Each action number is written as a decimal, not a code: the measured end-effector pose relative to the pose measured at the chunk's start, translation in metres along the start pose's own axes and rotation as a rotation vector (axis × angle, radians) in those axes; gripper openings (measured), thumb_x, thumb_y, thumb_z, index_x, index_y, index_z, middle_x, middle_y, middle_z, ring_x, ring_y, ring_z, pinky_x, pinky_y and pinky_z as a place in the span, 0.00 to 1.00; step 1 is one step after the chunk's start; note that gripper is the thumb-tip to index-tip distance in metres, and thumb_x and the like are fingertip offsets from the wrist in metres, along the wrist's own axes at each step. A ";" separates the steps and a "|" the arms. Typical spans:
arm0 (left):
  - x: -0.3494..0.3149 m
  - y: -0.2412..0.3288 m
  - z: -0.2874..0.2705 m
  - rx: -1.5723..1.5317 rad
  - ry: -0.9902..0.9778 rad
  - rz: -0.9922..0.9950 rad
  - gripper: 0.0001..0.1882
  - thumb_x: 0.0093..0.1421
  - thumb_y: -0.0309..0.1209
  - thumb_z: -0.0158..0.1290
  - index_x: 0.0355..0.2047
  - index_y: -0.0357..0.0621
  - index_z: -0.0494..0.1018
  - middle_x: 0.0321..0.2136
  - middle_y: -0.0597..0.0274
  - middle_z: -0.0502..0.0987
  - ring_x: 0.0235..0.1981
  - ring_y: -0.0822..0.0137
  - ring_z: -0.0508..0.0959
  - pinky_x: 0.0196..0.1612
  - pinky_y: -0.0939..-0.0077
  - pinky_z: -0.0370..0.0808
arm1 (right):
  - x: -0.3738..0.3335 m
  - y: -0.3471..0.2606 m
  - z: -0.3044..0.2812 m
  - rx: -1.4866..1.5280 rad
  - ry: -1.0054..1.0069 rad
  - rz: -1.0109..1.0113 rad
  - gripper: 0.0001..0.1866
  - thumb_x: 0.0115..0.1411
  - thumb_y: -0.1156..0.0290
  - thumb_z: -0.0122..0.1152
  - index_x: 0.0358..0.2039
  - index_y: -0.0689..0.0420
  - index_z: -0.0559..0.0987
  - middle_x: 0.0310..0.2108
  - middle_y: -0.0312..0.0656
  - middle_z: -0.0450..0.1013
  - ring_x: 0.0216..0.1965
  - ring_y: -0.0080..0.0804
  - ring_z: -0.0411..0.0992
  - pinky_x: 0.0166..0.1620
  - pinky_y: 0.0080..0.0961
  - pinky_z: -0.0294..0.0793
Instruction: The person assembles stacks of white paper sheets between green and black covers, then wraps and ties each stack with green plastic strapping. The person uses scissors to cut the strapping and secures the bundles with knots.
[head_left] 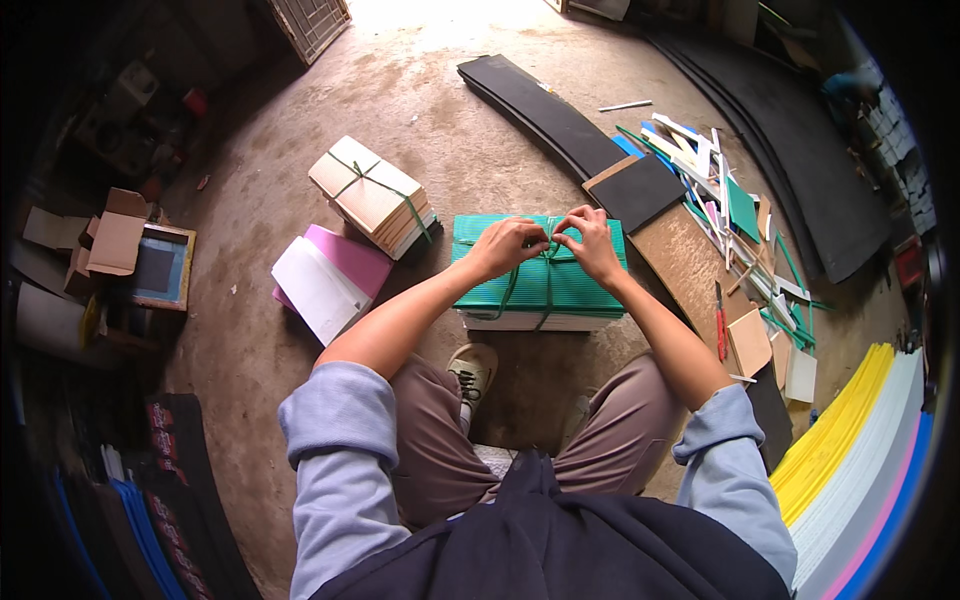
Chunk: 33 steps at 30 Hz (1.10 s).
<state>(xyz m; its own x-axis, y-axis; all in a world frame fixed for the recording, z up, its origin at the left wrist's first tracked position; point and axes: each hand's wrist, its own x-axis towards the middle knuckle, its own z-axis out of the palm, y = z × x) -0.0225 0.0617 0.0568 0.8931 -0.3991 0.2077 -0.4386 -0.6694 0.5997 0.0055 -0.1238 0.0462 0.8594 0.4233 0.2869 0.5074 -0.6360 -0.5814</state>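
Note:
A stack of sheets topped with green corrugated plastic (590, 288) lies on the floor in front of my knees, with white sheets beneath the top. Green twine (549, 290) runs round it lengthwise and crosswise, with a loop near the crossing. My left hand (505, 247) is closed, its fingertips pinching the twine just left of the crossing. On the other side my right hand (594, 243) also pinches the twine between thumb and fingers. Both hands rest low over the top sheet, close together.
Left of the stack stand a twine-tied tan bundle (372, 185) and loose white sheets (315, 285) over pink ones. To the right lie black foam sheets (545, 115), a brown board (672, 258), a red-handled knife (720, 322) and coloured offcuts (742, 208). Cardboard boxes (118, 240) sit far left.

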 end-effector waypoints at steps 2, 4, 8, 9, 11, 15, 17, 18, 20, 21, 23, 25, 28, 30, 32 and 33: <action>-0.003 -0.008 0.002 -0.216 -0.032 -0.073 0.13 0.54 0.38 0.52 0.33 0.43 0.75 0.29 0.59 0.77 0.33 0.64 0.76 0.37 0.72 0.70 | 0.000 0.002 0.002 -0.028 0.049 -0.034 0.08 0.51 0.63 0.59 0.28 0.53 0.76 0.31 0.38 0.70 0.44 0.32 0.61 0.43 0.33 0.61; -0.007 -0.010 0.006 -0.461 -0.083 -0.210 0.13 0.55 0.38 0.51 0.35 0.43 0.74 0.29 0.61 0.77 0.33 0.68 0.76 0.38 0.75 0.70 | -0.001 0.005 0.005 -0.009 0.097 -0.054 0.10 0.52 0.61 0.57 0.28 0.54 0.75 0.30 0.39 0.70 0.41 0.32 0.63 0.41 0.30 0.62; -0.009 -0.004 0.013 -0.472 -0.034 -0.371 0.14 0.57 0.39 0.49 0.36 0.40 0.73 0.28 0.62 0.76 0.33 0.72 0.74 0.39 0.77 0.69 | 0.003 0.009 -0.008 0.364 -0.147 0.280 0.21 0.55 0.50 0.53 0.28 0.58 0.74 0.27 0.41 0.70 0.31 0.33 0.68 0.34 0.27 0.66; -0.010 -0.004 0.013 -0.468 -0.022 -0.376 0.15 0.57 0.39 0.49 0.36 0.40 0.73 0.28 0.62 0.76 0.32 0.72 0.74 0.39 0.77 0.69 | 0.001 0.007 -0.011 0.411 -0.252 0.346 0.24 0.54 0.47 0.51 0.28 0.60 0.73 0.26 0.41 0.71 0.28 0.33 0.69 0.32 0.27 0.67; -0.010 -0.003 0.015 -0.464 -0.001 -0.374 0.15 0.57 0.39 0.49 0.36 0.40 0.73 0.28 0.61 0.76 0.32 0.72 0.74 0.38 0.77 0.69 | -0.001 0.009 -0.012 0.397 -0.436 0.365 0.32 0.52 0.41 0.50 0.34 0.63 0.74 0.25 0.43 0.72 0.26 0.33 0.70 0.32 0.29 0.68; -0.013 -0.007 0.014 -0.354 0.033 -0.346 0.14 0.57 0.38 0.49 0.36 0.40 0.73 0.27 0.57 0.76 0.30 0.69 0.75 0.36 0.74 0.70 | 0.001 -0.004 -0.006 0.262 -0.414 0.229 0.25 0.55 0.50 0.52 0.37 0.63 0.75 0.30 0.46 0.74 0.30 0.31 0.71 0.34 0.27 0.68; -0.011 -0.001 0.012 -0.220 0.033 -0.319 0.13 0.57 0.36 0.49 0.36 0.39 0.72 0.27 0.54 0.76 0.27 0.64 0.76 0.33 0.72 0.71 | 0.001 -0.002 -0.005 0.294 -0.308 0.235 0.22 0.55 0.54 0.53 0.35 0.63 0.76 0.28 0.46 0.74 0.29 0.30 0.71 0.34 0.27 0.68; -0.011 0.000 0.007 -0.134 0.055 -0.265 0.12 0.56 0.36 0.49 0.35 0.39 0.72 0.26 0.54 0.76 0.27 0.61 0.76 0.32 0.70 0.71 | 0.003 -0.001 -0.005 0.310 -0.256 0.235 0.20 0.55 0.55 0.53 0.33 0.63 0.76 0.28 0.46 0.74 0.29 0.30 0.71 0.33 0.27 0.68; -0.014 0.005 -0.003 0.026 0.085 -0.154 0.11 0.56 0.34 0.49 0.33 0.39 0.72 0.26 0.52 0.75 0.25 0.56 0.76 0.30 0.66 0.71 | 0.004 0.002 -0.012 0.219 -0.219 0.345 0.18 0.54 0.58 0.54 0.32 0.62 0.77 0.26 0.47 0.73 0.28 0.32 0.71 0.33 0.28 0.67; -0.018 0.002 -0.007 0.060 0.173 0.059 0.09 0.55 0.33 0.49 0.27 0.39 0.70 0.23 0.56 0.74 0.21 0.53 0.74 0.26 0.64 0.71 | 0.003 0.004 -0.014 0.194 -0.217 0.340 0.18 0.54 0.58 0.54 0.32 0.62 0.77 0.26 0.47 0.73 0.28 0.32 0.71 0.33 0.28 0.67; -0.031 0.004 -0.016 0.188 0.042 0.202 0.09 0.55 0.34 0.49 0.24 0.40 0.68 0.20 0.57 0.72 0.20 0.55 0.74 0.23 0.65 0.71 | 0.002 0.013 -0.011 0.157 -0.222 0.305 0.18 0.54 0.57 0.53 0.33 0.60 0.77 0.28 0.48 0.74 0.30 0.37 0.72 0.35 0.29 0.68; -0.044 0.001 -0.018 0.275 -0.044 0.342 0.10 0.55 0.34 0.49 0.21 0.42 0.66 0.17 0.60 0.68 0.18 0.57 0.73 0.20 0.66 0.71 | 0.003 0.014 -0.007 0.100 -0.221 0.331 0.18 0.54 0.56 0.52 0.34 0.58 0.78 0.29 0.47 0.74 0.32 0.39 0.72 0.37 0.29 0.68; -0.057 -0.008 -0.016 0.243 -0.112 0.375 0.09 0.55 0.33 0.49 0.21 0.43 0.65 0.18 0.60 0.68 0.18 0.57 0.73 0.19 0.66 0.71 | 0.007 0.005 -0.001 0.005 -0.271 0.379 0.17 0.54 0.55 0.51 0.36 0.54 0.78 0.32 0.46 0.74 0.35 0.41 0.72 0.39 0.31 0.69; -0.061 -0.008 -0.014 0.255 -0.162 0.373 0.08 0.53 0.32 0.49 0.22 0.43 0.65 0.19 0.61 0.69 0.18 0.58 0.73 0.19 0.66 0.71 | 0.008 0.001 0.000 -0.070 -0.276 0.402 0.17 0.54 0.54 0.50 0.36 0.52 0.79 0.33 0.45 0.74 0.36 0.41 0.72 0.40 0.32 0.69; -0.064 -0.004 -0.015 0.265 -0.212 0.373 0.06 0.52 0.30 0.49 0.23 0.43 0.65 0.19 0.60 0.69 0.18 0.58 0.73 0.19 0.66 0.71 | 0.009 -0.004 0.002 -0.144 -0.245 0.401 0.18 0.55 0.54 0.49 0.36 0.51 0.79 0.33 0.44 0.75 0.36 0.41 0.72 0.40 0.34 0.69; -0.065 -0.001 -0.014 0.268 -0.236 0.375 0.06 0.52 0.30 0.49 0.23 0.43 0.65 0.19 0.60 0.69 0.18 0.58 0.73 0.19 0.66 0.71 | 0.011 -0.006 0.002 -0.154 -0.260 0.418 0.17 0.55 0.53 0.49 0.35 0.49 0.79 0.32 0.44 0.75 0.36 0.42 0.72 0.39 0.36 0.70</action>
<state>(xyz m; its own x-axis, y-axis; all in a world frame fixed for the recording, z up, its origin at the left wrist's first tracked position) -0.0789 0.0978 0.0535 0.6363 -0.7520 0.1722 -0.7621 -0.5780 0.2917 0.0116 -0.1144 0.0508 0.9564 0.2467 -0.1562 0.1444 -0.8645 -0.4814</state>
